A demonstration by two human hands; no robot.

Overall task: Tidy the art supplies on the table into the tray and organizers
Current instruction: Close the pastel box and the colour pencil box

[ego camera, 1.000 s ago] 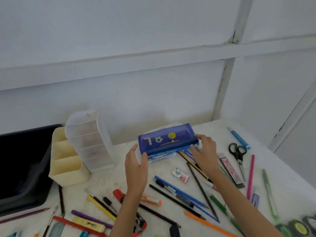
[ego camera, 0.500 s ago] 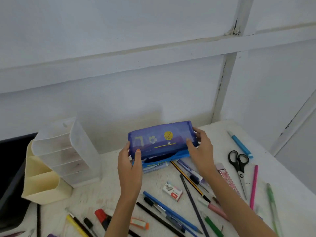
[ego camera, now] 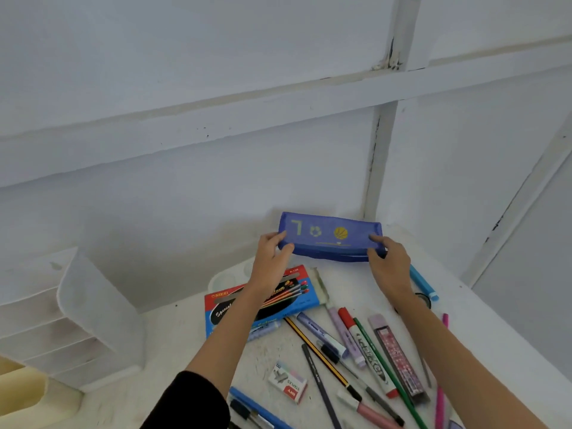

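Down at the near edge of the tabletop (ego camera: 173, 335) it's the same mess: a small cardboard staples box (ego camera: 288, 382) and a criss-cross of thin round pens and pencils, with a fat red marker (ego camera: 365, 351) among them. Near left sits the cream organizer (ego camera: 21, 388), opaque plastic, with the frosted see-through drawers (ego camera: 71, 320) just behind it.

Middle of the tabletop is the new bit: a flat, glossy pencil box (ego camera: 229, 308) in red and blue card now lies in plain sight. A second ago the case was sitting on top of it.

Farther back, that case (ego camera: 329, 235) is up off the pile. It's long and boxy, translucent blue, plastic by the look of it, with rounded corners and little yellow sports prints on the lid. The left hand (ego camera: 270, 264) grips its left end and the right hand (ego camera: 388, 261) its right end, fingers and thumb clamped round it. A second ago both hands were only just touching it.

So I'd say the pick-up is done and it needs a home next. It looks too long for the drawers, so probably the tray, which isn't in view right now.
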